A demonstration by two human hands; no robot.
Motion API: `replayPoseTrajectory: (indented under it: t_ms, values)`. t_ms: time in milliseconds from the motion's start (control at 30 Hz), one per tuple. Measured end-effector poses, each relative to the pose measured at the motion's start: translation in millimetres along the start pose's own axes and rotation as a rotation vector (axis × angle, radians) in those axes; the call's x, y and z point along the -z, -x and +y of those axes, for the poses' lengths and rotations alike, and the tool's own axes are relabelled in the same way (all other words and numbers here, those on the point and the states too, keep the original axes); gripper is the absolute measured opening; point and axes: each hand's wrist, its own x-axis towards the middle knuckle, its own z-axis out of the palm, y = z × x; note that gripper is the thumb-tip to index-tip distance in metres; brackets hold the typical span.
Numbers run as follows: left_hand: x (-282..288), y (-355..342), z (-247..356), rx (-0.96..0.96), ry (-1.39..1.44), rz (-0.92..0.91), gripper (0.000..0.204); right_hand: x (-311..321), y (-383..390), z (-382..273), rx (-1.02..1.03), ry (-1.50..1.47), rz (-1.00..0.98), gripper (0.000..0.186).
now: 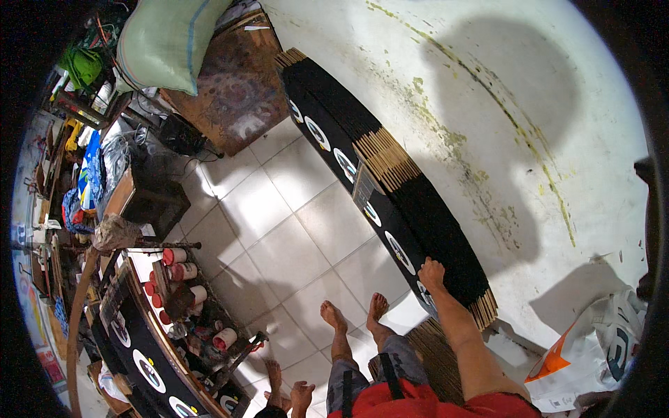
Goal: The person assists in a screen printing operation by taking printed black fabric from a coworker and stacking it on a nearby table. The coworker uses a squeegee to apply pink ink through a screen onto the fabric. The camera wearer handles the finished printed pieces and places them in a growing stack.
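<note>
Along the wall stands a long row of thin panels [418, 216], black with tan edges. The face toward the room carries white ovals with printed figures. My right hand [432, 274] is at the near part of this row, its fingers closed over the upper edge of a black panel there. At the lower edge, left of my red shirt, a small hand [302, 397] shows that seems to be my left. It is away from the panels, and its finger position is unclear. More tan-edged sheets [437, 355] lie beside my legs, below my right forearm.
Another bare foot [272, 376] is beside that small hand. At left are a rack of red-and-white containers [182, 272] and another black panel with ovals [148, 370]. A stuffed sack [164, 45] rests by a brown board [237, 83]. A white-and-orange bag [585, 348] stands at right.
</note>
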Motion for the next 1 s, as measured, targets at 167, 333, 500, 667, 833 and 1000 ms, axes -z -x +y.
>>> replayPoseTrajectory:
  t_ms: [167, 333, 500, 667, 833, 1000]
  values:
    - [4.9, -3.7, 15.2, 0.039, -0.044, -0.014, 0.042, 1.4, 1.7, -1.7, 0.019, 0.06, 0.087, 0.017]
    - [-1.7, -3.3, 8.3, 0.0, 0.033, -0.003, 0.042, 1.5, -0.1, -0.3, 0.001, 0.04, 0.025, 0.016]
    - [-12.9, -2.9, -8.3, -0.001, 0.023, 0.004, 0.043, -0.7, 0.3, 1.3, 0.028, 0.083, 0.049, 0.021]
    - [-20.5, -0.3, -18.1, 0.035, 0.072, -0.01, 0.041, 3.6, -1.8, -0.7, 0.011, 0.099, 0.008, 0.028]
    - [-24.4, -2.7, -28.5, 0.059, 0.07, -0.019, 0.04, 8.7, -4.2, -5.2, -0.009, 0.094, 0.013, 0.024]
    - [-27.1, -6.5, -31.4, 0.104, 0.23, -0.014, 0.041, 6.7, -7.6, -5.2, -0.033, 0.136, 0.072, 0.019]
